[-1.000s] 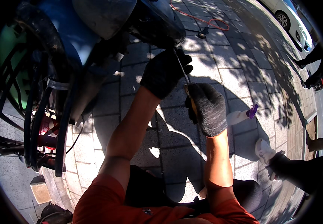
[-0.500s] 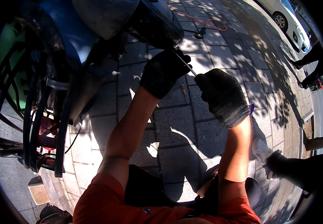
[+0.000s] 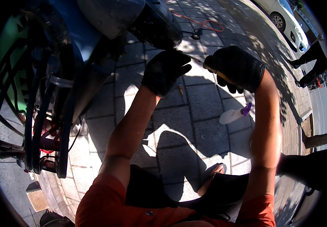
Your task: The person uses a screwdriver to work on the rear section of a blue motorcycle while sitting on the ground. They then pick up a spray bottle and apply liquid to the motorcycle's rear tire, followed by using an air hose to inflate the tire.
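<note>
My left hand (image 3: 165, 72), in a black glove, is at the lower tip of a dark, scuffed vehicle body panel (image 3: 158, 28). Its thumb and a finger stand apart; the other fingers are partly hidden against the panel. In my gloved right hand (image 3: 233, 68) is a screwdriver (image 3: 198, 59). Its thin shaft slants up left to the panel tip beside my left fingertips, and a yellowish handle shows under the glove. A second slim tool with a yellow-orange handle (image 3: 181, 90) lies on the paving below my hands. Near my right forearm is a white spray bottle with a purple head (image 3: 230, 115).
Black curved rack bars (image 3: 29, 125) and a blue vehicle body (image 3: 84, 34) fill the left. An orange hose (image 3: 197, 18) lies on the paving ahead. A person's dark-clothed legs (image 3: 314, 62) and a white car (image 3: 284, 20) are at far right.
My right hand has moved up and right, turning the screwdriver to a flatter slant. My left thumb has spread from the shaft. The spray bottle has come into fuller view.
</note>
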`<state>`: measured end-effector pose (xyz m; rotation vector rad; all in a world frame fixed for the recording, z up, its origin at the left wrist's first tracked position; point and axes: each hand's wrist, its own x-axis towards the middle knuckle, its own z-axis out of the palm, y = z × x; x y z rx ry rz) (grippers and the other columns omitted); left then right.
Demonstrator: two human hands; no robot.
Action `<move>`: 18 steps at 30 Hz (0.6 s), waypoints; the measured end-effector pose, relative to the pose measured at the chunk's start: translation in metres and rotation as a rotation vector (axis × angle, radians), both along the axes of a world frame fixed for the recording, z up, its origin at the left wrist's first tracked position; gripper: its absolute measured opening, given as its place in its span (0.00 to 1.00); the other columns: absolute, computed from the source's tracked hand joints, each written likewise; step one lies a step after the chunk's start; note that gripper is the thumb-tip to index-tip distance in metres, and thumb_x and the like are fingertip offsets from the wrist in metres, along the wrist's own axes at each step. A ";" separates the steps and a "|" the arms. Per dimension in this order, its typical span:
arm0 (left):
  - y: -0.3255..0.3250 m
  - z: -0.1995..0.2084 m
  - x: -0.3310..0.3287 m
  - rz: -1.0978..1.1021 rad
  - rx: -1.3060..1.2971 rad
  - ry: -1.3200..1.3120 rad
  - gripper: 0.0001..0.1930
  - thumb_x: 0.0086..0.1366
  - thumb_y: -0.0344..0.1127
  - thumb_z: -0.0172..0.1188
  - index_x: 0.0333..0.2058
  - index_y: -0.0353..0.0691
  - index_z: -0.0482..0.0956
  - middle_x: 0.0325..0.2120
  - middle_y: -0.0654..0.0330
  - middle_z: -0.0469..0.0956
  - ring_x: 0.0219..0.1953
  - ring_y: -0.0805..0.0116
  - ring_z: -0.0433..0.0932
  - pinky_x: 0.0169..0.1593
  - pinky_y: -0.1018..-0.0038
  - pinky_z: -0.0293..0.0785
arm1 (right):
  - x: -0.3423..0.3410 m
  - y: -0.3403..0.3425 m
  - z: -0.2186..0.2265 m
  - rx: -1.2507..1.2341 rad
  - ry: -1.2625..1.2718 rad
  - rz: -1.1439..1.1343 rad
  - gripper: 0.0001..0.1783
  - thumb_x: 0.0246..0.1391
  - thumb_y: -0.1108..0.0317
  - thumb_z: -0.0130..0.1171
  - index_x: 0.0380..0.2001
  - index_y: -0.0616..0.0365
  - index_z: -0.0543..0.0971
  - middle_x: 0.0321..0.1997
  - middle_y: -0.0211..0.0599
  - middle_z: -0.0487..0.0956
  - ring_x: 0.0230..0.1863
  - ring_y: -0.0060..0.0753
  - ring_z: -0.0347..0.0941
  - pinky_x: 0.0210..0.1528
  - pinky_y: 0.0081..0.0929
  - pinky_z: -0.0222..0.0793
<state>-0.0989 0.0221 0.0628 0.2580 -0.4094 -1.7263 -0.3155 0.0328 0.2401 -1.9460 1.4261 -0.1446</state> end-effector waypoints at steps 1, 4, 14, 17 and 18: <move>0.002 0.002 0.000 0.036 0.014 -0.055 0.17 0.76 0.44 0.51 0.48 0.35 0.79 0.42 0.48 0.83 0.51 0.48 0.82 0.53 0.51 0.82 | 0.001 -0.001 0.003 0.010 0.005 0.002 0.22 0.66 0.51 0.54 0.32 0.61 0.82 0.19 0.36 0.79 0.14 0.26 0.74 0.14 0.26 0.67; 0.002 0.004 -0.001 0.075 0.037 -0.120 0.16 0.76 0.43 0.51 0.47 0.36 0.79 0.42 0.48 0.83 0.50 0.48 0.82 0.52 0.50 0.83 | 0.004 0.000 0.004 0.024 -0.006 -0.024 0.20 0.65 0.53 0.57 0.32 0.59 0.84 0.18 0.35 0.79 0.14 0.24 0.74 0.15 0.25 0.68; 0.001 -0.003 -0.006 0.063 0.002 -0.029 0.13 0.74 0.43 0.54 0.44 0.41 0.80 0.40 0.53 0.83 0.49 0.52 0.83 0.49 0.50 0.84 | 0.007 0.025 -0.025 0.114 -0.179 -0.143 0.22 0.67 0.51 0.53 0.35 0.62 0.82 0.17 0.35 0.77 0.13 0.23 0.71 0.14 0.25 0.66; -0.003 -0.008 -0.003 0.046 0.009 -0.014 0.13 0.74 0.43 0.55 0.45 0.42 0.81 0.41 0.55 0.83 0.50 0.52 0.83 0.49 0.51 0.84 | 0.006 0.026 -0.041 0.122 -0.257 -0.140 0.21 0.68 0.52 0.54 0.37 0.62 0.82 0.18 0.34 0.77 0.13 0.23 0.71 0.15 0.25 0.65; -0.002 -0.010 -0.002 0.058 0.016 -0.030 0.13 0.74 0.43 0.55 0.45 0.42 0.81 0.41 0.55 0.84 0.50 0.52 0.83 0.49 0.51 0.84 | 0.005 0.025 -0.051 0.106 -0.278 -0.114 0.21 0.68 0.53 0.54 0.37 0.61 0.82 0.18 0.34 0.77 0.13 0.23 0.71 0.15 0.25 0.65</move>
